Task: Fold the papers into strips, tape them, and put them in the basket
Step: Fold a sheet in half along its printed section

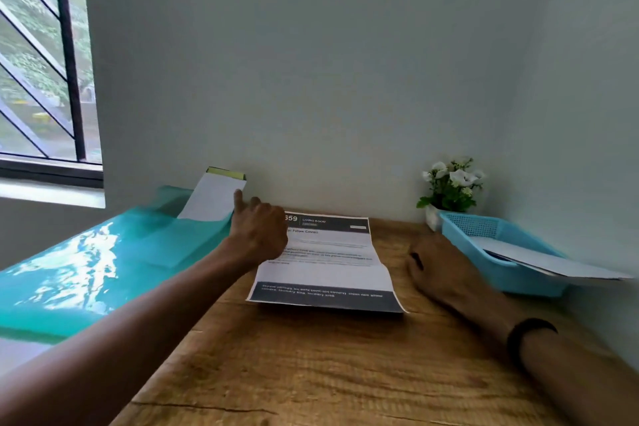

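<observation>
While only the head view is given, it shows the whole work area from above and behind the forearms. On the wooden table (311, 367) a printed paper (328, 263) lies at about twelve o'clock from the person, creased across its width with its near dark band slightly raised, so a first fold seems already started. The left hand (259, 232) reaches to about eleven o'clock, over the paper's far left corner, its fingers curled with the thumb raised toward a white sheet (212, 199) that leans against the wall out of a teal folder (103, 253). Whether that hand actually pinches anything I cannot tell; it appears to close on nothing. Judging by its aim, it is going for the standing sheet, probably a fresh paper to fold or something kept behind it. The right hand (439, 270) rests flat on the table at about one o'clock, just beside the paper's right edge, fingers relaxed and holding nothing, likely waiting to steady the sheet. At two o'clock sits the blue basket (466, 223), with white folded paper (553, 263) lying in it and jutting over its near rim, so some pieces look deposited already. A small pot of white flowers (451, 187) stands at the wall behind the basket. No tape is visible.
</observation>
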